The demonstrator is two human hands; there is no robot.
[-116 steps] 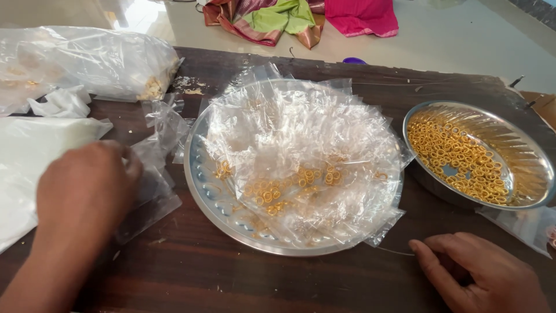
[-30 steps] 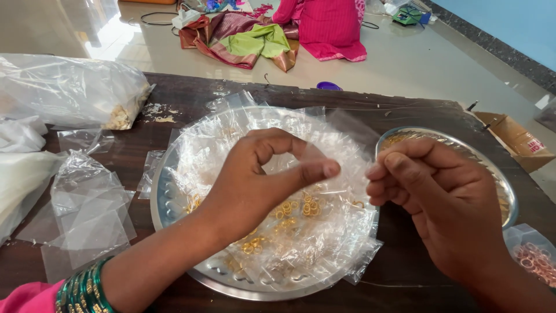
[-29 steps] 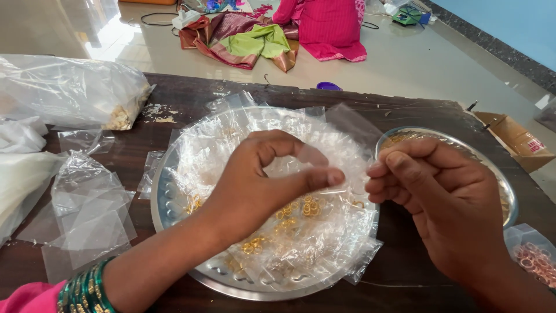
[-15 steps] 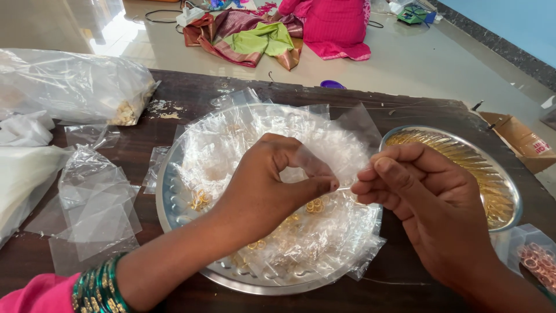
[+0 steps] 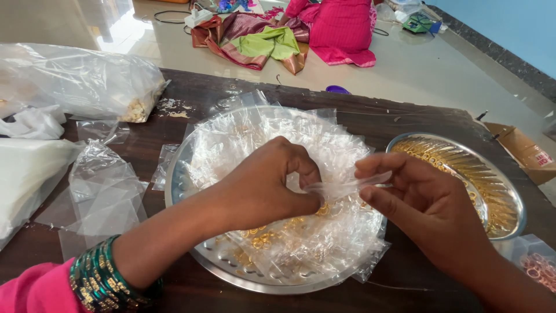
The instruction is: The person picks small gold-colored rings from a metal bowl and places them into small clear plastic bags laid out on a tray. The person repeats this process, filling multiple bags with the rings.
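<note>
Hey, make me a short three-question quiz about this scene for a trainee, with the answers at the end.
1. True or false: both hands grip one small clear plastic pouch over the large steel plate.
2. What fills the smaller steel plate at the right?
A. small gold rings
B. green beads
C. folded cloth
3. What does the left hand wear at the wrist?

Key:
1. True; the right hand pinches its other end.
2. A
3. Green bangles.
</note>
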